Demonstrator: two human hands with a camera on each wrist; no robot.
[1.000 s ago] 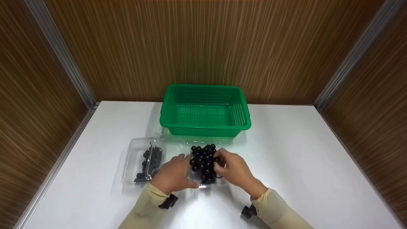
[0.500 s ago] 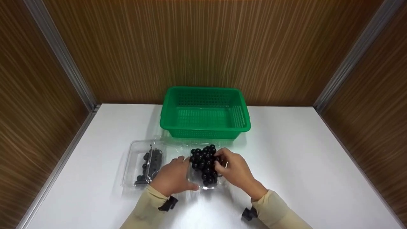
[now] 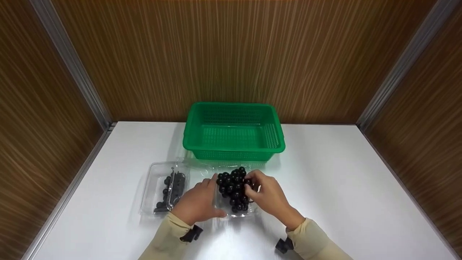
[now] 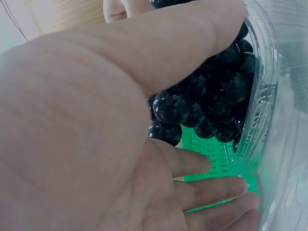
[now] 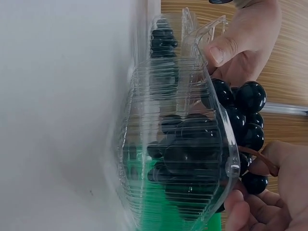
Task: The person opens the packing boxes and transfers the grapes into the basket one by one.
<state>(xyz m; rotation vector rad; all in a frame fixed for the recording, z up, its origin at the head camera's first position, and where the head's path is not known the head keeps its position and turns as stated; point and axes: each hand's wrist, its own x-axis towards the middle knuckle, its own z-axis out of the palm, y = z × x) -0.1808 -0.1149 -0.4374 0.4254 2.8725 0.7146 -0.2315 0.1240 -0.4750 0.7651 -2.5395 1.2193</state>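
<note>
A bunch of dark, shiny grapes [image 3: 231, 186] sits in one half of a clear plastic clamshell box [image 5: 168, 96], some grapes standing above its rim. My right hand [image 3: 267, 193] is at the bunch's right side. In the right wrist view, its thumb and fingers [image 5: 267, 161] pinch the brown stem [image 5: 260, 156] just over the rim. My left hand [image 3: 196, 202] rests on the box's left edge, thumb and fingers spread. The left wrist view shows the thumb [image 4: 192, 38] reaching across the near rim and the other fingers [image 4: 211, 192] extended.
To the left lies the other clear half [image 3: 151, 184] of plastic, with dark round shapes showing through it. A green perforated basket [image 3: 234, 150] stands behind the box on the white table [image 3: 325, 187]. Wood-patterned panels [image 3: 231, 50] enclose the back and sides.
The grape bunch and my right hand have shifted slightly up relative to the box. My left hand keeps its place on the edge. The head view has tilted a little upward.
</note>
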